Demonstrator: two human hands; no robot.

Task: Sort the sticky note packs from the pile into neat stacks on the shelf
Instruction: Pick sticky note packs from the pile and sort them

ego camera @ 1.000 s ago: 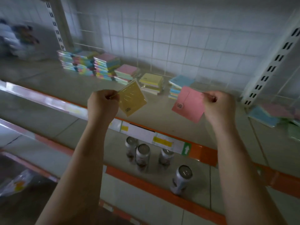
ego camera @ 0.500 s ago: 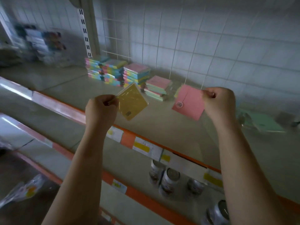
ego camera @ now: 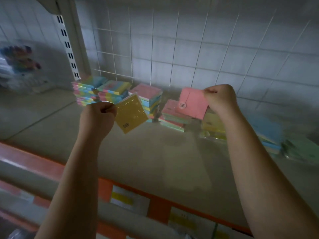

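Observation:
My left hand (ego camera: 98,116) pinches a yellow sticky note pack (ego camera: 131,113) by its plastic edge, held up above the shelf (ego camera: 146,152). My right hand (ego camera: 220,99) pinches a pink sticky note pack (ego camera: 192,105) by its right corner. Behind them, along the back wall, stand neat stacks: tall multicoloured stacks (ego camera: 89,91), a pink-topped tall stack (ego camera: 150,94), a low pink-topped stack (ego camera: 172,116) and a yellow stack (ego camera: 213,125). Blue packs (ego camera: 269,133) and green packs (ego camera: 300,149) lie blurred at the right.
A white wire grid (ego camera: 172,49) backs the shelf and a slotted upright (ego camera: 67,47) stands at the left. The shelf's orange front rail (ego camera: 155,202) carries price labels. Blurred coloured goods (ego camera: 20,61) sit on the neighbouring shelf at far left.
The view has swung left and closer to the shelf, so the stacks now sit right behind my hands. Both hands still hold their packs; the cans below have left the view.

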